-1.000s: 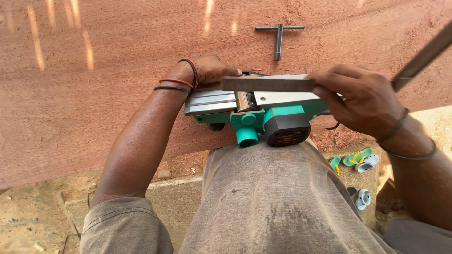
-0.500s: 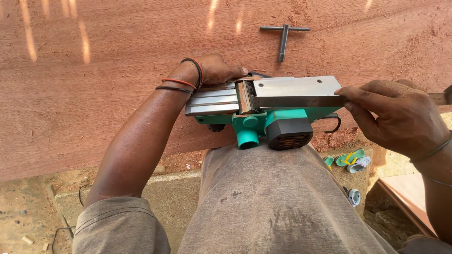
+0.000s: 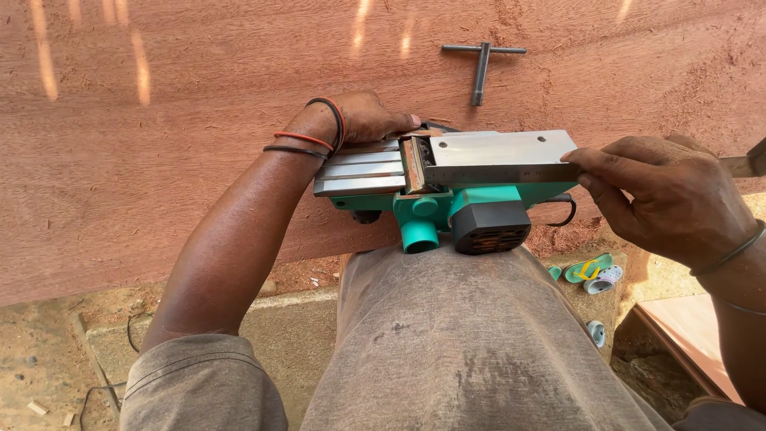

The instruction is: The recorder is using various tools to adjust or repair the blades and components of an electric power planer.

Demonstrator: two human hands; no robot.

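While upturned, planer (image 3: 455,187) sits between left hand (image 3: 363,118) and right hand (image 3: 666,195).

You're working in bright, warm daylight — thin sunlit streaks fall across the top of the reddish wooden board (image 3: 159,144). The electric planer's (image 3: 455,179) steel sole shows mild glare. Focus stays sharp throughout — shadows are soft.

**Around the work**

A metal T-shaped wrench (image 3: 483,68) lies on the broad reddish wooden slab (image 3: 159,160), among scattered sawdust. Below the slab, a concrete block (image 3: 287,327) sits on sandy ground. To the right, green and pale sandals (image 3: 594,273) rest near a reddish board (image 3: 694,335).
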